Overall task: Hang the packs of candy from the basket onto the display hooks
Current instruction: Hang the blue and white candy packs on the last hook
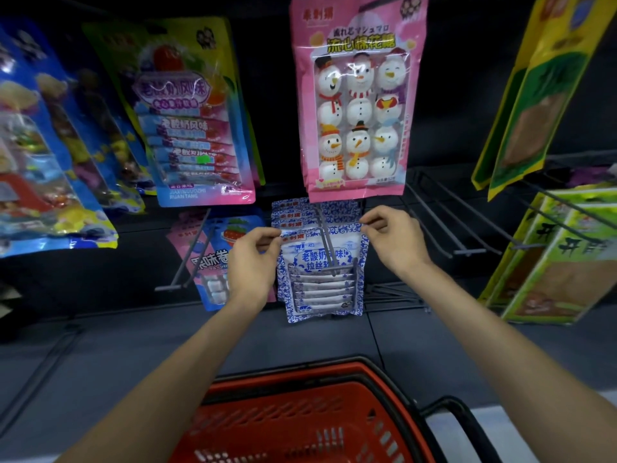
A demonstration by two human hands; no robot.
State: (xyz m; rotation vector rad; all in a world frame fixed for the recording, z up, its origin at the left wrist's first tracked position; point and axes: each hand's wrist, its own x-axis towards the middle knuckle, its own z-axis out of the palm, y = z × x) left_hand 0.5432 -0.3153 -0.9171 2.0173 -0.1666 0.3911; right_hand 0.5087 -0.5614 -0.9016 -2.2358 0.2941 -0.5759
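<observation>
A blue-and-white candy pack (322, 282) hangs at the centre of the lower row, over a grey double-prong display hook (329, 248). My left hand (253, 262) pinches the pack's top left corner. The top right corner is pinched by my right hand (394, 238). Several packs of the same kind (334, 210) hang behind it on the same hook. The red plastic basket (300, 419) stands below on the floor between my forearms; what lies in it I cannot tell.
A pink snowman marshmallow pack (359, 101) hangs directly above my hands. A pink-and-blue pack (213, 262) hangs to the left of the hook. Bare hooks (450, 225) jut out on the right. Green-and-yellow packs (551, 255) hang at the far right, colourful packs (187, 115) upper left.
</observation>
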